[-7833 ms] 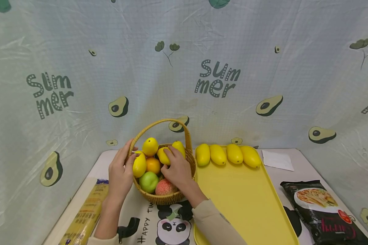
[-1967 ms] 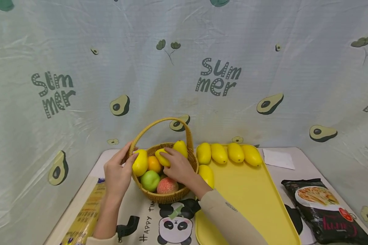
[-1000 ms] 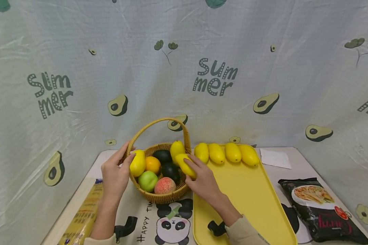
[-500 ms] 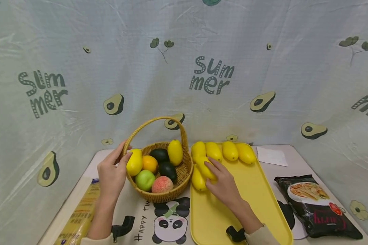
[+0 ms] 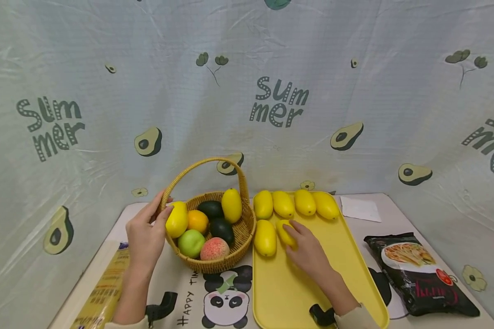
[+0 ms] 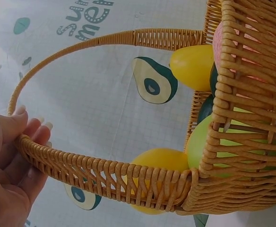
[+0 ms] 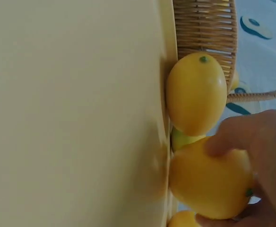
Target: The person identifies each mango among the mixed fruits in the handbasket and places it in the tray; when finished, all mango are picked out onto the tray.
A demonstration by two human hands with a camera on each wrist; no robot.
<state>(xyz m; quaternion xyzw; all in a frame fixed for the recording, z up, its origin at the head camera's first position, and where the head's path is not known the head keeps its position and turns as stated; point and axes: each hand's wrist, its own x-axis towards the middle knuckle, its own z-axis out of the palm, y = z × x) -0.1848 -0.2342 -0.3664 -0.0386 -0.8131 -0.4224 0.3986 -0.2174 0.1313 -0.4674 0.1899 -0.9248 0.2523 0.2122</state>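
My left hand (image 5: 145, 237) grips the handle (image 6: 88, 170) of a wicker basket (image 5: 218, 266), with the thumb on one side and the fingers on the other. Inside are two yellow mangoes, an orange (image 5: 198, 221), a green apple (image 5: 191, 243), a peach (image 5: 215, 249) and two dark avocados (image 5: 222, 230). On the yellow tray (image 5: 304, 292), my right hand (image 5: 310, 256) pinches a mango (image 7: 209, 179) between thumb and fingers. Beside it lies another mango (image 5: 265, 238), near the tray's left edge. Several mangoes (image 5: 304, 202) form a row along the back edge.
A black noodle packet (image 5: 421, 274) and a white paper (image 5: 360, 209) lie right of the tray. A yellow packet (image 5: 104, 288) lies along the left side, partly behind the left forearm. A printed curtain (image 5: 214, 109) stands behind the table.
My right hand has carried two mangoes in turn from the basket to the tray's second row and still holds the latter. The avocados underneath now show. My left hand keeps its place.
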